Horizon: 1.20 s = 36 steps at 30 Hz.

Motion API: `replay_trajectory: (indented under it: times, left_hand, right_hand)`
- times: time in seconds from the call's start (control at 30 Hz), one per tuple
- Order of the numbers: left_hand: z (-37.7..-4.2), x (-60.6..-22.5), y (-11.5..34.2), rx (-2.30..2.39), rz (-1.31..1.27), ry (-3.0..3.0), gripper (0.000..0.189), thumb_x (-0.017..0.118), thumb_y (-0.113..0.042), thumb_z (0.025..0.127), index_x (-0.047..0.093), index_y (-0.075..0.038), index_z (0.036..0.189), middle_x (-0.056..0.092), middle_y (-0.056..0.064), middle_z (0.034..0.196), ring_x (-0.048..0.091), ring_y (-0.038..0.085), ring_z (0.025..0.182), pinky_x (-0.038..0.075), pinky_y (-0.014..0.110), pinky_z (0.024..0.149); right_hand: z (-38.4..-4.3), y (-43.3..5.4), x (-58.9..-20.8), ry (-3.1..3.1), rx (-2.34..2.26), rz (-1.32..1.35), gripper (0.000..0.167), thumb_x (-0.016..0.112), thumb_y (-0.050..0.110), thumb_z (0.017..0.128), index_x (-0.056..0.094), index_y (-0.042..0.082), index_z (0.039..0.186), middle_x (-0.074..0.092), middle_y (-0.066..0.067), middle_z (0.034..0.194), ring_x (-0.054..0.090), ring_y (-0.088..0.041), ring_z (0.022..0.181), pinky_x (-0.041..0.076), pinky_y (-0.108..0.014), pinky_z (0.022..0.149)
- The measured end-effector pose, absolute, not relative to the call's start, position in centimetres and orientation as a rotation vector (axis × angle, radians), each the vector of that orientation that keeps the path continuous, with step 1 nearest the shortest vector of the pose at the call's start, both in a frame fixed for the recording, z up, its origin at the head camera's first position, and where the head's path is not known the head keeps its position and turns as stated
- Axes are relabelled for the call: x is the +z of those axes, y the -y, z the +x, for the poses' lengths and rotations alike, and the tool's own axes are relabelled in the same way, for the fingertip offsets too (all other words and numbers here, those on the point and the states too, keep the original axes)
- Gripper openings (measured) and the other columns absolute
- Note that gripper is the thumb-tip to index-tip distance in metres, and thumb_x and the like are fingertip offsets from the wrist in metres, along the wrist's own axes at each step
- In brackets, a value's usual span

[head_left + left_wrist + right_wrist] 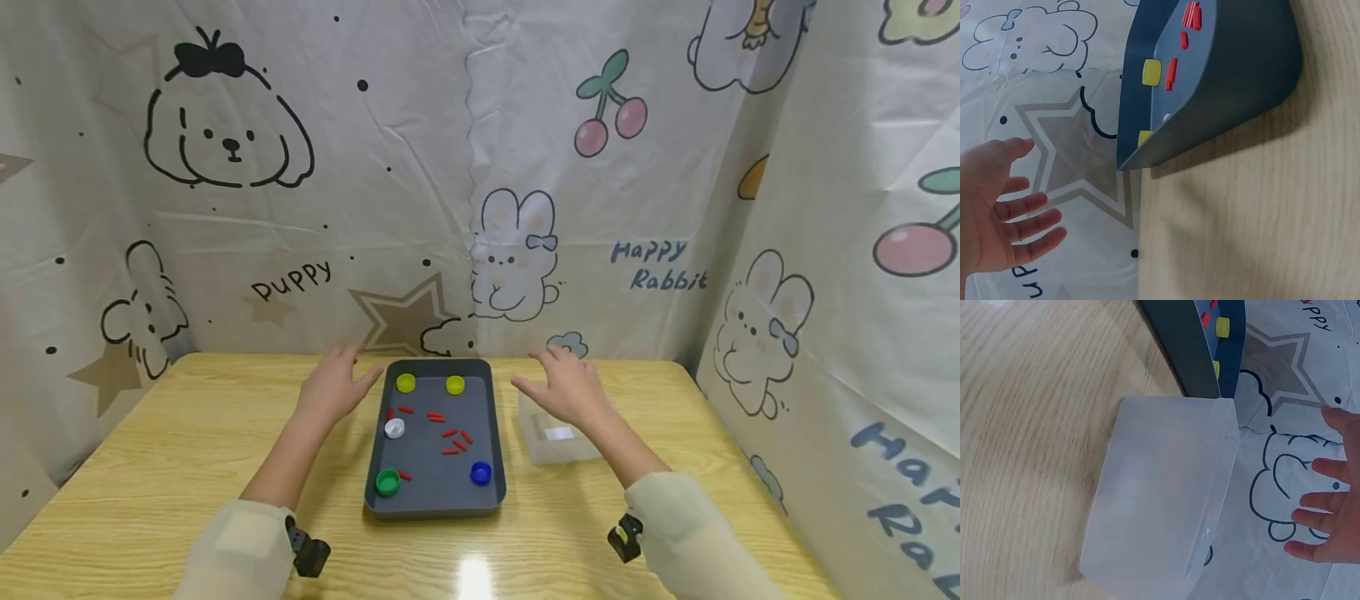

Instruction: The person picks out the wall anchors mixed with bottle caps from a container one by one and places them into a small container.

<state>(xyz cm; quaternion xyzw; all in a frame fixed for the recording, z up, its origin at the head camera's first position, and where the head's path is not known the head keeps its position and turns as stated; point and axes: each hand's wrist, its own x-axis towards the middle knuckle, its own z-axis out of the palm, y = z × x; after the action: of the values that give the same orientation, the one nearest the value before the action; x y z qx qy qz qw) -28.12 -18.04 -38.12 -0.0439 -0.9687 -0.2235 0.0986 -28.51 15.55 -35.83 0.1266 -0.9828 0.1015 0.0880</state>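
A dark grey tray [441,500] lies on the table between my two hands. My left hand [333,387] hovers beside its far left corner, fingers spread and holding nothing. On the other side, my right hand [566,387] is raised over a translucent plastic box [542,451], also holding nothing. Inside the tray are two yellow caps [455,385] at the far end, a white cap [394,428] by the left wall, a green cap [387,482] near left and a blue cap [481,473] near right. Several short red sticks [449,433] are scattered among them.
The wooden table [187,450] ends at a printed cloth [390,208] hung behind it, which also closes the right side. The translucent box stands close to the tray's right wall, with a white label-like patch [558,433] visible in it.
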Motion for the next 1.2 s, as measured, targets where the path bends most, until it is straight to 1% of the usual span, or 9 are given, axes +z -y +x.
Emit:
replay_trajectory:
  times: [0.1, 0.2, 0.33, 0.43, 0.57, 0.7, 0.87, 1.03, 1.2]
  left_hand:
    - [-27.8, -38.5, 18.3, -0.709, -0.142, 2.846, 0.060, 0.050, -0.043, 0.093, 0.046, 0.001, 0.133, 0.053, 0.025, 0.128, 0.053, 0.040, 0.113, 0.044, 0.054, 0.088]
    - [-27.6, -39.0, 18.6, -0.745, -0.151, 2.834, 0.057, 0.051, -0.041, 0.093, 0.049, 0.001, 0.131, 0.055, 0.023, 0.126, 0.056, 0.038, 0.110, 0.046, 0.052, 0.087]
    - [-27.3, -39.7, 19.0, -0.808, -0.126, 2.833, 0.057, 0.052, -0.042, 0.093, 0.051, 0.000, 0.131, 0.057, 0.022, 0.124, 0.056, 0.038, 0.110, 0.045, 0.052, 0.088]
    - [-27.2, -40.2, 19.3, -0.866, -0.099, 2.830, 0.056, 0.051, -0.043, 0.092, 0.052, -0.001, 0.130, 0.059, 0.023, 0.121, 0.056, 0.039, 0.110, 0.045, 0.052, 0.088]
    - [-27.2, -40.7, 19.6, -0.966, -0.070, 2.812, 0.058, 0.051, -0.044, 0.092, 0.051, -0.001, 0.130, 0.058, 0.023, 0.123, 0.055, 0.039, 0.111, 0.045, 0.052, 0.089]
    - [-27.2, -41.0, 19.8, -1.084, -0.052, 2.774, 0.059, 0.051, -0.045, 0.093, 0.050, -0.001, 0.131, 0.058, 0.023, 0.123, 0.056, 0.039, 0.110, 0.046, 0.050, 0.088]
    - [-27.1, -41.4, 19.7, -1.188, -0.039, 2.743, 0.056, 0.052, -0.041, 0.093, 0.050, -0.001, 0.131, 0.058, 0.023, 0.121, 0.057, 0.038, 0.107, 0.048, 0.048, 0.086]
    - [-27.2, -42.0, 19.3, -1.251, -0.015, 2.729, 0.051, 0.054, -0.036, 0.093, 0.051, 0.000, 0.130, 0.059, 0.024, 0.119, 0.058, 0.036, 0.104, 0.048, 0.046, 0.085]
    - [-27.4, -42.7, 18.7, -1.393, 0.023, 2.694, 0.049, 0.056, -0.033, 0.092, 0.052, 0.000, 0.129, 0.058, 0.024, 0.118, 0.061, 0.032, 0.090, 0.051, 0.033, 0.068]
  right_hand:
    - [-28.4, -15.5, -36.1, 2.874, 0.369, 0.426, 0.061, 0.051, 0.058, 0.087, 0.056, 0.014, 0.128, 0.054, -0.013, 0.132, 0.052, -0.034, 0.119, 0.041, -0.054, 0.095]
    - [-28.2, -15.3, -36.3, 2.834, 0.438, 0.472, 0.056, 0.055, 0.053, 0.086, 0.060, 0.012, 0.124, 0.059, -0.011, 0.127, 0.055, -0.032, 0.116, 0.044, -0.049, 0.093]
    - [-27.9, -15.2, -36.7, 2.817, 0.521, 0.512, 0.052, 0.059, 0.049, 0.085, 0.062, 0.011, 0.120, 0.062, -0.010, 0.121, 0.057, -0.030, 0.113, 0.046, -0.046, 0.092]
    - [-27.7, -14.9, -37.0, 2.814, 0.559, 0.541, 0.049, 0.062, 0.046, 0.085, 0.062, 0.011, 0.120, 0.062, -0.009, 0.122, 0.056, -0.030, 0.115, 0.045, -0.046, 0.094]
    - [-27.6, -14.5, -37.5, 2.814, 0.586, 0.578, 0.046, 0.064, 0.042, 0.084, 0.062, 0.011, 0.119, 0.060, -0.010, 0.125, 0.054, -0.030, 0.118, 0.044, -0.046, 0.095]
    - [-27.5, -14.1, -38.0, 2.810, 0.614, 0.589, 0.044, 0.064, 0.041, 0.084, 0.064, 0.011, 0.117, 0.062, -0.009, 0.123, 0.055, -0.028, 0.117, 0.044, -0.045, 0.095]
    - [-27.3, -13.6, -38.5, 2.775, 0.640, 0.633, 0.039, 0.067, 0.036, 0.083, 0.066, 0.009, 0.113, 0.065, -0.008, 0.116, 0.058, -0.027, 0.111, 0.046, -0.042, 0.093]
    - [-27.1, -12.8, -39.0, 2.753, 0.681, 0.677, 0.035, 0.068, 0.032, 0.083, 0.067, 0.008, 0.108, 0.066, -0.008, 0.109, 0.060, -0.025, 0.104, 0.048, -0.041, 0.087]
    - [-26.8, -12.2, -39.4, 2.741, 0.701, 0.738, 0.031, 0.068, 0.030, 0.083, 0.068, 0.009, 0.106, 0.067, -0.008, 0.105, 0.061, -0.024, 0.098, 0.050, -0.038, 0.081]
